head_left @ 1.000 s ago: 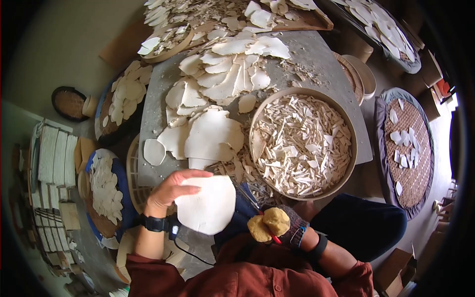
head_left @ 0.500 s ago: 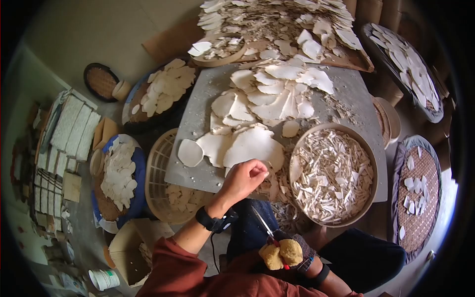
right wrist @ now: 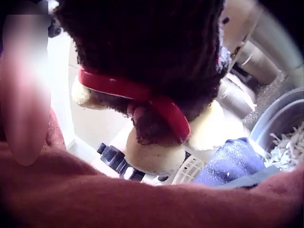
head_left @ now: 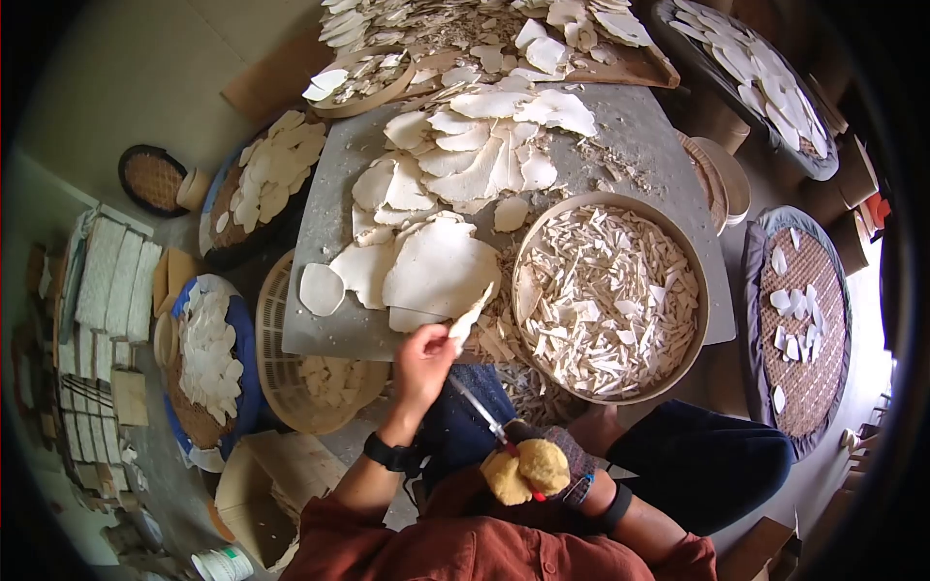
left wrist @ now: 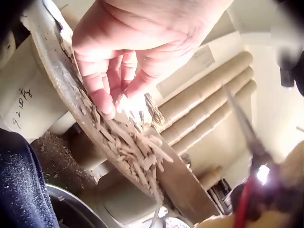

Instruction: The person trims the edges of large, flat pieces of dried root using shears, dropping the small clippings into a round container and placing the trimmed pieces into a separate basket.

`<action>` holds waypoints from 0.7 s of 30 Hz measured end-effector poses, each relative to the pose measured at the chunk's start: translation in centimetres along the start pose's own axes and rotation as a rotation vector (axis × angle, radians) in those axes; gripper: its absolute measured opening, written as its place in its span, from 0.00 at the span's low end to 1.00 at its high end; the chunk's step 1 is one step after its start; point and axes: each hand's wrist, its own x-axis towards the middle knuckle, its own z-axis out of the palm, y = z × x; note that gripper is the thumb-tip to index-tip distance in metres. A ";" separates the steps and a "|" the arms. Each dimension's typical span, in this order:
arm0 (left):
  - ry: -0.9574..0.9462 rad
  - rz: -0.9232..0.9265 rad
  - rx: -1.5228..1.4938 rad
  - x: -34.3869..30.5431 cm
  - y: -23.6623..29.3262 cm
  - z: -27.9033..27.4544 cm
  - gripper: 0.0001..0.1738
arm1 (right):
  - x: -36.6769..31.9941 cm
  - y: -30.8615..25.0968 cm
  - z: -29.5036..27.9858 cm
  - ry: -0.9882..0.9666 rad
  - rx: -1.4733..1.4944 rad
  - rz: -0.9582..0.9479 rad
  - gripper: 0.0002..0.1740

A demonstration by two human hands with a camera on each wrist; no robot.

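Note:
In the head view, my left hand [head_left: 422,373] pinches a narrow, pale, curved strip [head_left: 472,316] at the table's near edge, beside the large flat pale sheets [head_left: 441,266]. The left wrist view has the bare left hand [left wrist: 137,42] with fingertips together above thin fragments [left wrist: 135,152]. My gloved right hand [head_left: 562,455] grips scissors with red handles [right wrist: 114,84] and yellow padding [head_left: 528,470]; their blades [head_left: 475,399] point up and left, below the left hand. In the right wrist view the dark glove [right wrist: 147,42] hides most of the fingers.
A round tray [head_left: 705,324] full of pale slivers sits on the grey table [head_left: 315,223], right of the sheets. Left of the table are a perforated basket [head_left: 271,339] and an open cardboard box [head_left: 242,494]. Woven trays [head_left: 809,378] stand around.
The rounded sheet seen in my left hand a second ago is gone from it; a narrow strip now shows between the fingers. The right hand still holds the scissors. The head view has shifted.

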 end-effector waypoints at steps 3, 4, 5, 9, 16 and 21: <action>0.029 -0.234 -0.260 -0.2 2.8 -1.4 0.08 | 0.2 -2.0 0.5 -0.032 -0.588 -0.213 0.13; 0.026 -0.292 -0.328 -0.4 3.8 -1.5 0.09 | 0.1 -2.7 0.6 -0.057 -1.089 -0.353 0.13; 0.006 -0.278 -0.324 -0.7 4.3 -1.5 0.09 | 1.2 -0.5 -0.8 -0.108 -0.638 -0.315 0.14; -0.090 -0.191 -0.286 -2.1 5.5 -0.5 0.12 | 4.4 0.7 -0.6 -0.521 0.723 -0.264 0.18; -0.076 -0.208 -0.333 -3.0 5.3 0.7 0.15 | 6.6 0.6 0.1 -0.324 0.529 -0.359 0.20; 0.083 -0.222 -0.443 -3.1 4.8 2.1 0.18 | 6.0 -2.0 0.7 -0.052 -0.959 -0.651 0.26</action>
